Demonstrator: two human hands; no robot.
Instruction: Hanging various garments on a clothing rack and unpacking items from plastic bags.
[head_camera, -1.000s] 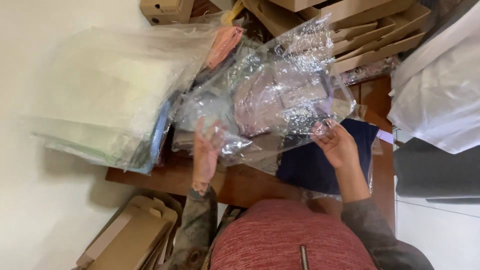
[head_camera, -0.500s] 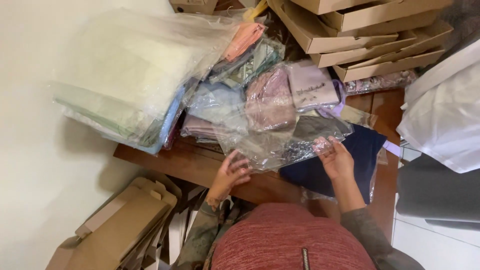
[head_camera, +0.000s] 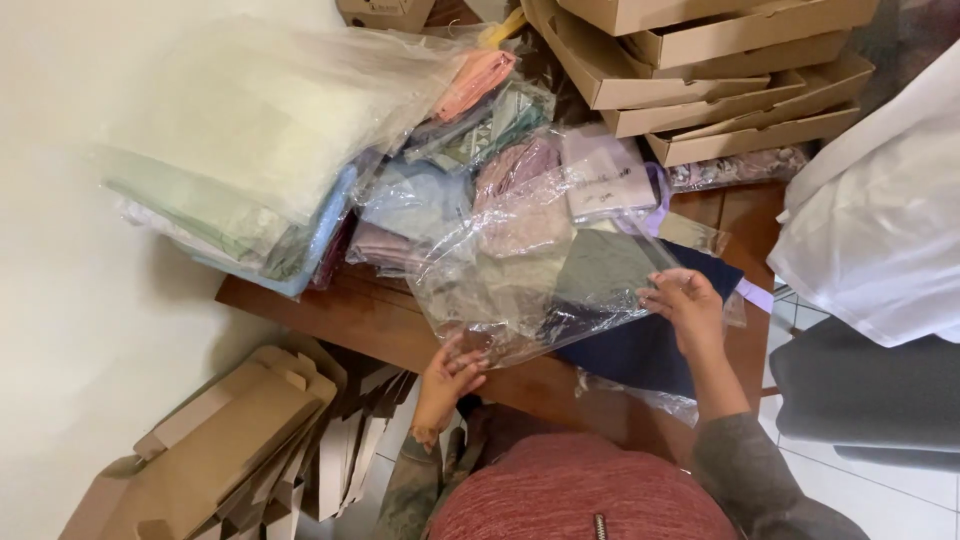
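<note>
I hold a clear plastic bag (head_camera: 520, 270) stretched over the wooden table (head_camera: 330, 320). My left hand (head_camera: 450, 372) grips its near left corner at the table's front edge. My right hand (head_camera: 685, 305) pinches its right edge above a dark blue folded cloth (head_camera: 640, 345). Through the bag I see a grey-green folded cloth and pink packets lying behind it. The bag looks empty and crinkled.
Bagged folded fabrics in pale green, blue and pink (head_camera: 250, 170) pile up at the left and back. Flat cardboard boxes (head_camera: 720, 70) stack at the back right. More folded cartons (head_camera: 220, 450) lean on the floor at left. White bagged cloth (head_camera: 880, 230) sits at right.
The plastic bag came down from in front of the camera to table level. My left hand dropped to the table's front edge and my right hand moved slightly right.
</note>
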